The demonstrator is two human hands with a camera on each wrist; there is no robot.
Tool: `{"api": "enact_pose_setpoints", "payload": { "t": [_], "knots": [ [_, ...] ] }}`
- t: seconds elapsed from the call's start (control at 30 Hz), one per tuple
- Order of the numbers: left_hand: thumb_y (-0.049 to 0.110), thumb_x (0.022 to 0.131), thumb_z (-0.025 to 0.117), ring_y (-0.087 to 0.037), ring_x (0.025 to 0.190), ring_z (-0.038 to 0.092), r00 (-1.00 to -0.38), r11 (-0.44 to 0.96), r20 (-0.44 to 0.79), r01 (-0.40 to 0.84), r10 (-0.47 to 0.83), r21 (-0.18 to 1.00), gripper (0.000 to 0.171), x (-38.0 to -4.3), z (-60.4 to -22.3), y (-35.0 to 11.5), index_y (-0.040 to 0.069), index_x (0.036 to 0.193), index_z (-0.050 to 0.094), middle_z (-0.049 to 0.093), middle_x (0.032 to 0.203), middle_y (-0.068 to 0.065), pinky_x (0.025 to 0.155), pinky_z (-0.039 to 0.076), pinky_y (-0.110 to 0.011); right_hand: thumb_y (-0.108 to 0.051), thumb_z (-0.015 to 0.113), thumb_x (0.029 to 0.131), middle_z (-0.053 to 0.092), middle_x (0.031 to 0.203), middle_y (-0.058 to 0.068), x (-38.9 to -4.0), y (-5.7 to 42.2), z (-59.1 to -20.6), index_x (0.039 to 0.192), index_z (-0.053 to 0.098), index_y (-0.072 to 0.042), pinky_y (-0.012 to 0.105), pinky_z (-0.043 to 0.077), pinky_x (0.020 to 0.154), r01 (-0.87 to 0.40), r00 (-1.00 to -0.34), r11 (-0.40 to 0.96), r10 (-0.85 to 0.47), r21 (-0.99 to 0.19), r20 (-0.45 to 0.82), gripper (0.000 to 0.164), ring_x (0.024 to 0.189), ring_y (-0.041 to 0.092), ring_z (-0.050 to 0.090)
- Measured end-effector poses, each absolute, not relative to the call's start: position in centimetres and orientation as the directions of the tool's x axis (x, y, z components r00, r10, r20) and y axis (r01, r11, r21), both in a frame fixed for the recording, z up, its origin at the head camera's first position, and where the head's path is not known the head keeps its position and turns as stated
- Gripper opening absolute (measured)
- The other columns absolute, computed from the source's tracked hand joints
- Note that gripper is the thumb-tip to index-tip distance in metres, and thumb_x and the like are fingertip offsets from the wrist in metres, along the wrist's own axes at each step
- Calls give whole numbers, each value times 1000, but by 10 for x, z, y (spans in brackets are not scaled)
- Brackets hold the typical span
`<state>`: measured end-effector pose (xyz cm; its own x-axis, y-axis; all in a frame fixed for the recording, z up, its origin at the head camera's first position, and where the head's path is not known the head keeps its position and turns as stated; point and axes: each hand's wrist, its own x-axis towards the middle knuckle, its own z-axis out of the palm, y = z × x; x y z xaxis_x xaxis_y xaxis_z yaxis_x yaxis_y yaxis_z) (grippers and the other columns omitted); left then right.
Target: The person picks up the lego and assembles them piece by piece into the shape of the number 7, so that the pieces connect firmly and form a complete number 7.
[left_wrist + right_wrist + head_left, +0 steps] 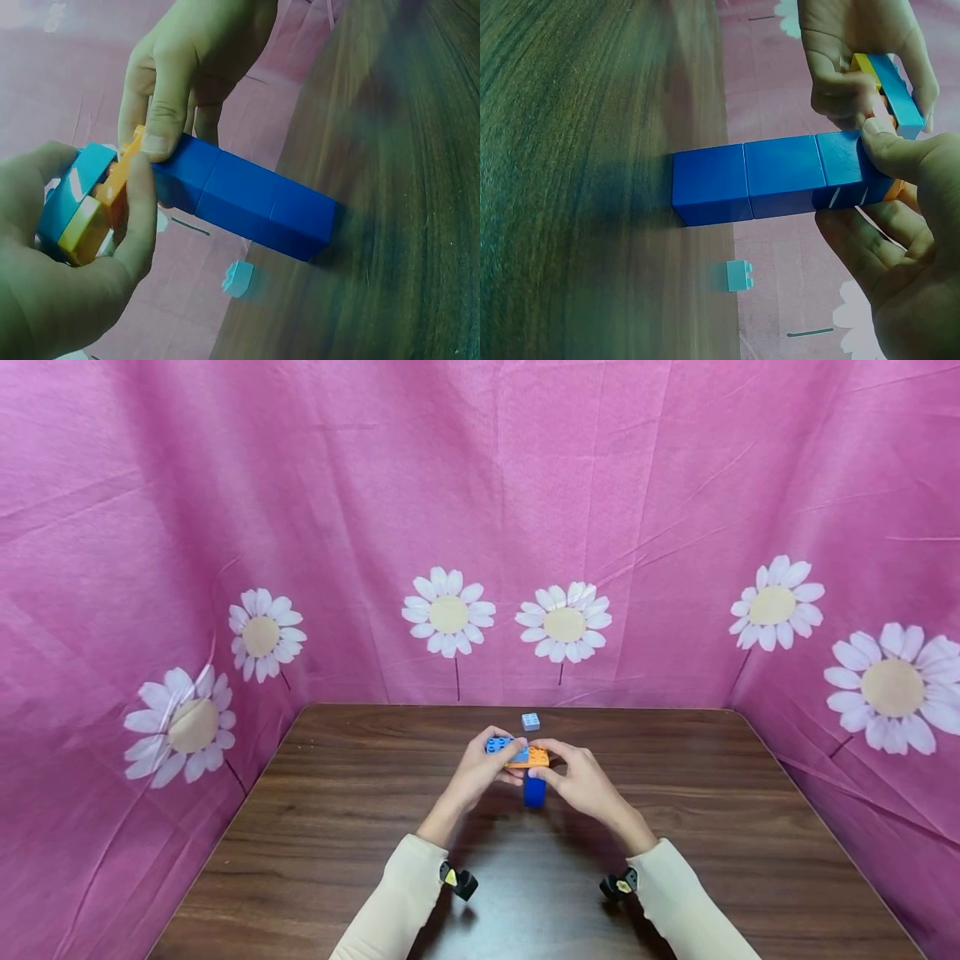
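Note:
A tower of dark blue toy bricks (240, 187) stands upright on the table. On its top lies an orange brick (538, 758) that sticks out to the left. A lighter blue brick (498, 744) overlaps the orange one from above, and a yellow brick (82, 232) sits beneath the lighter blue brick's outer part. My left hand (480, 768) grips this overhanging end, thumb above and fingers below. With thumb and fingers, my right hand (588, 781) holds the tower's top at the orange brick. Its fingers partly hide the top blue brick (844, 161).
A small pale blue brick (530, 722) lies behind the tower near the back edge of the brown wooden table (337, 793). Pink cloth (495, 485) with white daisies hangs behind and along both sides. Each sleeve bears a black wrist camera.

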<state>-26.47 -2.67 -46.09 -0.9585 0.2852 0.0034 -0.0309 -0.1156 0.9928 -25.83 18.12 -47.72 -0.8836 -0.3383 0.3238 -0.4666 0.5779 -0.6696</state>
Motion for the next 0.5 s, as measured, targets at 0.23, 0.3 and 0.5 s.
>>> {"api": "enact_pose_setpoints", "payload": {
  "t": [0.23, 0.3, 0.5],
  "knots": [
    [24, 106, 69, -10, 59, 64, -951, -123, 18, -21, 308, 992, 26, -265, -465, -29, 4, 109, 53, 67, 78, -2, 56, 58, -23, -21, 77, 99, 77, 126, 11, -258, 181, -479, 138, 68, -9, 48, 62, 92, -469, -882, 575, -338, -670, 328, 41, 108, 27, 76],
    [23, 107, 68, -10, 59, 64, -949, -131, 21, -22, 315, 991, 25, -266, -466, -29, 4, 108, 52, 67, 79, -2, 56, 58, -23, -21, 77, 99, 77, 126, 11, -257, 181, -479, 138, 68, -9, 49, 62, 93, -469, -882, 575, -337, -671, 328, 41, 108, 27, 76],
    [22, 108, 66, -12, 61, 64, -946, -138, 38, -7, 321, 990, 23, -267, -468, -28, 4, 108, 50, 67, 80, -2, 56, 58, -22, -21, 78, 99, 77, 127, 12, -257, 180, -478, 137, 69, -10, 49, 62, 92, -464, -885, 570, -326, -678, 332, 41, 109, 27, 76]
  ]
}}
